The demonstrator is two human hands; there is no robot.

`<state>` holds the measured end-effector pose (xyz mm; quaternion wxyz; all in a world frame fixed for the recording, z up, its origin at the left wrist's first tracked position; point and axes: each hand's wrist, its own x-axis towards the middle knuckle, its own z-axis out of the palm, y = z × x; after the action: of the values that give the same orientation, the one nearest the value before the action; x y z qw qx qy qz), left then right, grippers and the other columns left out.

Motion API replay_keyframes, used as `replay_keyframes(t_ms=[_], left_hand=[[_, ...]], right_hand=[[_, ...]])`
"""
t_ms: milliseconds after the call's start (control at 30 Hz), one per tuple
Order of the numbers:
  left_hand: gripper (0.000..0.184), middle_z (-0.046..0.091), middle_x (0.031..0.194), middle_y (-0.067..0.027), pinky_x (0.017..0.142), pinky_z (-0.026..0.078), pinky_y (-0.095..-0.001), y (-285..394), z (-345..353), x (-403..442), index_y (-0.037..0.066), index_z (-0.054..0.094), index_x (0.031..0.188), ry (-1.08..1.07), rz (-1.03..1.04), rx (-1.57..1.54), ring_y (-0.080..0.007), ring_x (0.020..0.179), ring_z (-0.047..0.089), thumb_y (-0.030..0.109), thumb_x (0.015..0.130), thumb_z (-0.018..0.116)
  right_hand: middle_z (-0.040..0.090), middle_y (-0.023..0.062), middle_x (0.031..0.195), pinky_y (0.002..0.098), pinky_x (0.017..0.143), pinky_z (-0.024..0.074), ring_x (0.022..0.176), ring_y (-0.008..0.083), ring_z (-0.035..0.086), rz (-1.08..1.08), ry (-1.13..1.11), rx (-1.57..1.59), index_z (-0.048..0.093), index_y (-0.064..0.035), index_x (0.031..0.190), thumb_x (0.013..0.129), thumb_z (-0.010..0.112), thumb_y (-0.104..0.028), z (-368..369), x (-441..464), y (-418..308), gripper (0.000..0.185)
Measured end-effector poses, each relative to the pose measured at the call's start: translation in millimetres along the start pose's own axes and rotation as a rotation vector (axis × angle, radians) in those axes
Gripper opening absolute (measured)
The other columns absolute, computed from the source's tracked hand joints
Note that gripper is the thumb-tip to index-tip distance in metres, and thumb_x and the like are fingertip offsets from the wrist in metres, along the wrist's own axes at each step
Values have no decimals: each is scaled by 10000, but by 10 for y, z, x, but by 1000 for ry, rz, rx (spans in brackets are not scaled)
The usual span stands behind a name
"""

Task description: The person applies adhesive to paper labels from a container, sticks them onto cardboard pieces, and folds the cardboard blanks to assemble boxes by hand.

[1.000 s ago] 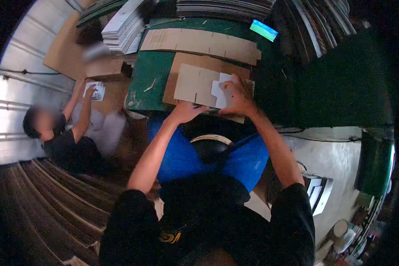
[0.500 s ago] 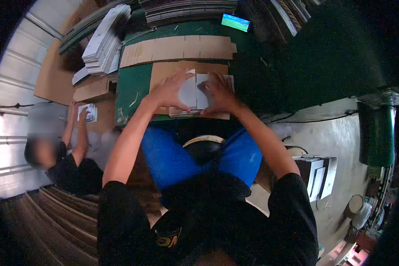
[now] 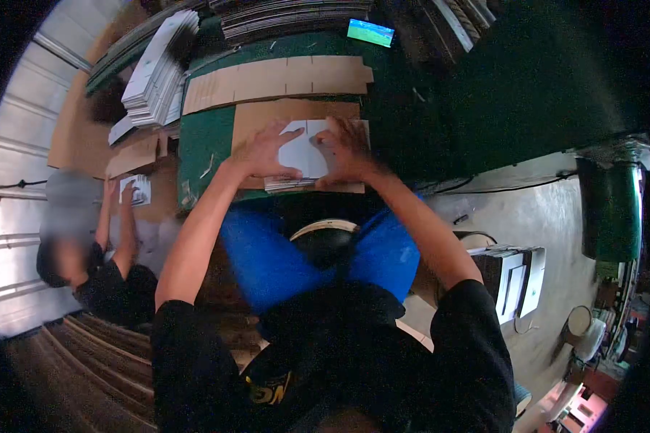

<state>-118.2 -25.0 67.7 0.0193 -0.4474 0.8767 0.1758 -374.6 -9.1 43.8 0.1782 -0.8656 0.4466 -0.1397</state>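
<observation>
A low stack of white cardboard pieces (image 3: 301,155) lies in front of me, with a narrow gap line between pieces at its top edge. My left hand (image 3: 263,153) grips its left side, thumb at the near edge and fingers over the far part. From the right, my right hand (image 3: 345,153) holds the other side with curled fingers, thumb near the front edge. Beneath the stack is a brown cardboard sheet (image 3: 249,121). The undersides of both hands and part of the stack are hidden.
Beyond lies a slotted brown cardboard strip (image 3: 271,78) on the green table (image 3: 202,137). A lit phone (image 3: 370,33) is at the back. White card stacks (image 3: 155,79) stand at left, where another person (image 3: 115,267) handles white pieces. More white cards (image 3: 516,281) are at right.
The white pieces, uneven at the far edge before, now sit more level. Both hands remain around the stack. The whole view has shifted slightly.
</observation>
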Motion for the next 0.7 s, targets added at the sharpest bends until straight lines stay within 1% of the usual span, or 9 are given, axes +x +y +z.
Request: replay_keyframes(t_ms=[33, 167, 233, 367, 433, 567, 633, 667, 700], left_hand=[[1019, 249, 1583, -161, 1093, 273, -647, -35, 17, 22, 239, 373, 1501, 21, -5, -12, -373, 1461, 232, 613, 650, 790], [972, 225, 1598, -146, 1082, 278, -664, -49, 25, 24, 243, 371, 1501, 18, -4, 14, -365, 1468, 223, 597, 689, 770], [969, 201, 1612, -122, 1085, 275, -664, -35, 4, -3, 255, 360, 1506, -6, -27, -3, -353, 1479, 200, 592, 694, 768], [968, 199, 1616, -103, 1094, 277, -648, -4, -17, -16, 266, 349, 1510, -21, -52, 2, -336, 1487, 185, 583, 697, 768], [973, 201, 1616, -98, 1105, 273, -633, -10, -4, -14, 270, 342, 1513, -3, -45, 17, -326, 1490, 181, 575, 695, 772], [979, 200, 1615, -99, 1115, 257, -633, -44, 44, 0, 264, 337, 1516, 6, -30, -3, -329, 1490, 179, 571, 694, 771], [996, 201, 1613, -112, 1122, 243, -632, -19, 19, 4, 260, 320, 1524, 2, -17, -36, -339, 1489, 172, 571, 693, 772], [996, 201, 1613, -112, 1122, 243, -632, 15, -14, -5, 260, 320, 1524, 3, -19, -37, -339, 1489, 172, 571, 693, 772], [992, 182, 1614, -140, 1139, 237, -596, 50, -51, -3, 247, 322, 1525, -39, -52, 0, -349, 1485, 181, 590, 705, 763]], right_hand=[[286, 248, 1505, 610, 1136, 169, 1414, 452, 221, -5, -10, 38, 531, -191, 1293, 479, 878, -556, -19, 13, -3, 957], [255, 262, 1518, 619, 1137, 158, 1410, 468, 219, -45, 59, 13, 492, -233, 1376, 476, 881, -538, 69, 31, 16, 1026], [225, 279, 1533, 631, 1133, 149, 1404, 493, 212, 3, -16, -52, 406, -315, 1473, 480, 876, -563, 22, 12, -40, 1126], [188, 294, 1548, 647, 1131, 126, 1405, 515, 193, -13, -64, -83, 322, -394, 1511, 493, 864, -603, -11, 30, -65, 1172], [144, 307, 1557, 660, 1129, 111, 1420, 528, 151, 29, -151, -131, 316, -404, 1512, 514, 852, -622, -48, 38, -90, 1153], [99, 297, 1575, 669, 1133, 80, 1443, 525, 91, 7, -152, -124, 350, -409, 1497, 564, 839, -603, -4, 4, -83, 1072], [65, 283, 1589, 686, 1125, 78, 1454, 521, 43, 12, -163, -96, 393, -402, 1478, 654, 803, -577, 9, -70, -139, 937], [65, 283, 1589, 686, 1125, 78, 1454, 521, 43, 9, -164, -96, 393, -402, 1478, 654, 803, -577, -2, -123, -182, 937], [68, 271, 1594, 697, 1118, 83, 1459, 510, 42, -5, -179, -95, 411, -401, 1468, 685, 794, -551, -19, -187, -222, 885]])
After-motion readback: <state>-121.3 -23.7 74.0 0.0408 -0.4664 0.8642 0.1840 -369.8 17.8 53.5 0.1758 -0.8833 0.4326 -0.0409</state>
